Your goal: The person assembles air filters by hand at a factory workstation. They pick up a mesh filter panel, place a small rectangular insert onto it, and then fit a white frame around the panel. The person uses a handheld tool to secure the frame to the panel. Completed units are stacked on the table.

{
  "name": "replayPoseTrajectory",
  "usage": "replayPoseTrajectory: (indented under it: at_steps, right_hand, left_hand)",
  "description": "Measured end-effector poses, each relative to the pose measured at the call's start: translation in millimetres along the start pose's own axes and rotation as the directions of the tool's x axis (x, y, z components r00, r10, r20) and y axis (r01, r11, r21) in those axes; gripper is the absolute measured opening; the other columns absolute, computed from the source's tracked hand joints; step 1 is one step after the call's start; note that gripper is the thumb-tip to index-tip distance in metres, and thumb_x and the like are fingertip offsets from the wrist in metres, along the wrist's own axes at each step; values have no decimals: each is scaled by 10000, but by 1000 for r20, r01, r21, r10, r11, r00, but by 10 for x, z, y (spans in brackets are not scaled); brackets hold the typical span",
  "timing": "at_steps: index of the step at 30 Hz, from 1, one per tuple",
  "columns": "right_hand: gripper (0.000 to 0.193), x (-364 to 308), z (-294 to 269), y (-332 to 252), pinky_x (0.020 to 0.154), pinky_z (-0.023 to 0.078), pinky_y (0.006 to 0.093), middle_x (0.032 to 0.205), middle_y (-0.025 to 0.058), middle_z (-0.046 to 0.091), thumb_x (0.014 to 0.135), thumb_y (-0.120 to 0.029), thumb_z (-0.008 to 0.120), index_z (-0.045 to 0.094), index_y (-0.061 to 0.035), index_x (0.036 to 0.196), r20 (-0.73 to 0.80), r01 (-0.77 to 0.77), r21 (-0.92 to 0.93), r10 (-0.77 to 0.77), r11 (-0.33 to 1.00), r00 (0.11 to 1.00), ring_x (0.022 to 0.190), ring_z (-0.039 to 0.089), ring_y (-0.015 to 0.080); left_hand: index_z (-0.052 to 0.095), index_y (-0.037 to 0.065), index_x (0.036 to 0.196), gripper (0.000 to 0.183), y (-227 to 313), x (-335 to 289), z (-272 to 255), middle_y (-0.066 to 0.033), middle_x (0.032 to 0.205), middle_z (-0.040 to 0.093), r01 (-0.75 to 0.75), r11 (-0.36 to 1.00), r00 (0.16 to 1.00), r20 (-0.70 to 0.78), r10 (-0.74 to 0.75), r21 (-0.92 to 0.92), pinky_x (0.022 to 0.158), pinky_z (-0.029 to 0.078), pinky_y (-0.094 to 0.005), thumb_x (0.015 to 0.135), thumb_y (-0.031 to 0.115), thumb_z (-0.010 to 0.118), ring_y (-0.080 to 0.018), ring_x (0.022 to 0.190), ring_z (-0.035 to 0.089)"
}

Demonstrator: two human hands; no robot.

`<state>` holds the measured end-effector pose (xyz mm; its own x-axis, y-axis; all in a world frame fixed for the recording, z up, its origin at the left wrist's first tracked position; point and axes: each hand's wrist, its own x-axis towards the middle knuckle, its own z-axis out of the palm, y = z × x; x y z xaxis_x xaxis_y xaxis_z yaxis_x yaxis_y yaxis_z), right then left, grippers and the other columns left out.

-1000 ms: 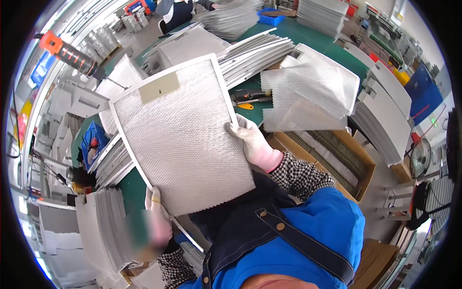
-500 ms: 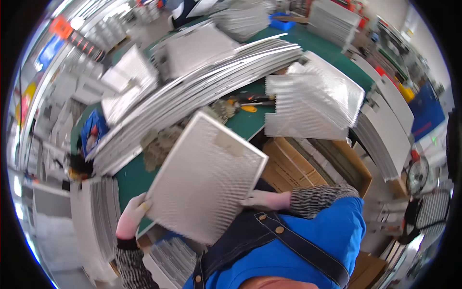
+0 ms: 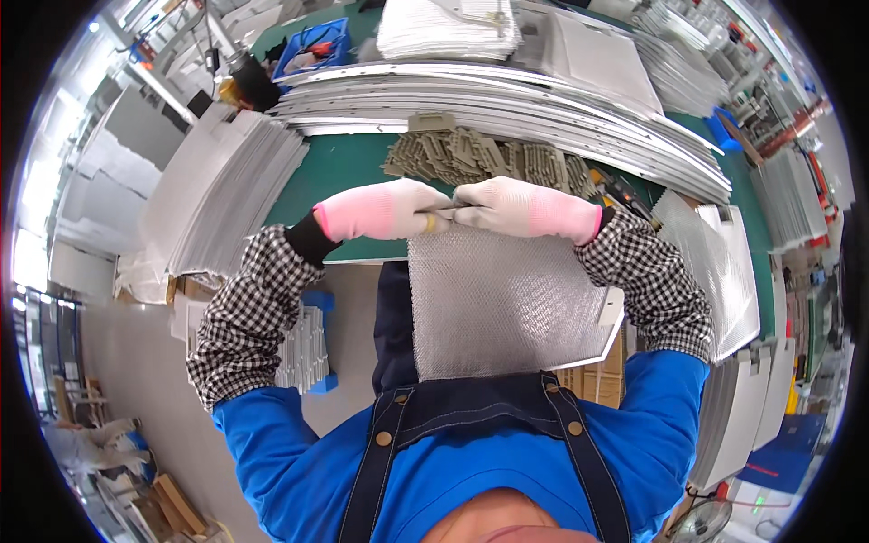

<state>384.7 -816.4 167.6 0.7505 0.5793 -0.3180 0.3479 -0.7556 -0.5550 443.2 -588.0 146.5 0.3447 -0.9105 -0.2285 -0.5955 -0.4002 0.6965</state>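
Observation:
A rectangular silvery mesh panel (image 3: pixel 507 303) hangs in front of my body, with a white frame strip along its lower right side. My left hand (image 3: pixel 398 208), in a white glove with a pink cuff, is closed at the panel's upper left corner. Right beside it, my right hand (image 3: pixel 514 208), gloved alike, grips the top edge with bent fingers. The fingertips of both hands nearly meet and hide that corner; whether a small part is also between them I cannot make out. Just beyond the hands lies a heap of small beige-grey corner pieces (image 3: pixel 462 154) on the green table (image 3: pixel 339 167).
Long white frame strips (image 3: pixel 507 100) lie stacked across the table behind the pieces. Panel stacks stand at the left (image 3: pixel 226 190) and far side (image 3: pixel 448 32). More mesh panels (image 3: pixel 715 262) rest at the right, near hand tools (image 3: pixel 625 192). A blue bin (image 3: pixel 317 45) sits far left.
My view has turned to the right side of the earlier scene's left. The panel has come in against my body, and both hands have moved from its sides to one upper corner.

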Motion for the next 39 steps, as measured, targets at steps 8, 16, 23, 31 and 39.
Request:
replayPoseTrajectory:
  at_steps: [8, 16, 23, 31, 39]
  right_hand:
    - [357, 197, 99, -34, 868, 527, 471, 1018, 236, 686, 1074, -340, 462, 601, -37, 1200, 93, 32, -28, -29, 999, 995, 976, 684, 395]
    - [554, 279, 143, -173, 864, 571, 505, 969, 229, 730, 1078, -517, 395, 684, -45, 1080, 140, 56, -142, -36, 988, 990, 951, 712, 408]
    - [317, -385, 539, -80, 845, 526, 461, 962, 110, 677, 924, -330, 686, 707, -22, 997, -546, 277, -399, -470, 874, 694, 970, 663, 309]
    - [620, -993, 2325, 349, 1065, 487, 407, 1411, 175, 562, 1081, -357, 539, 358, 26, 1533, -165, 196, 981, 528, -1, 833, 1283, 578, 257]
    - [520, -266, 717, 73, 1033, 446, 341, 1269, 136, 639, 1062, -346, 557, 516, 75, 1365, -859, 500, 512, 417, 698, 297, 1172, 568, 194]
  left_hand:
    - [678, -31, 1242, 375, -255, -425, 153, -123, 1037, 758, 2, 914, 969, -224, -102, -406, 863, 541, -334, 904, 123, 733, -192, 938, 700]
    - [679, -24, 1182, 255, -50, -518, 231, -209, 1045, 730, -74, 996, 945, -314, 88, 58, 855, 558, -399, 956, 78, 622, -332, 945, 716]
    - [613, -42, 1151, 282, -338, -1026, 747, -154, 944, 688, 249, 841, 804, -381, -456, -481, 808, 518, -358, 1023, 208, 589, -230, 906, 668]
    - [617, -34, 1082, 201, -593, -1458, 1481, -18, 922, 623, 94, 653, 438, -558, -705, -752, 776, 450, -238, 1044, 163, 615, -74, 843, 540]
    - [584, -8, 1186, 287, -45, -598, 1217, 13, 879, 530, -329, 740, -115, -752, -649, -587, 682, 382, -238, 1088, 262, 565, -70, 764, 435]
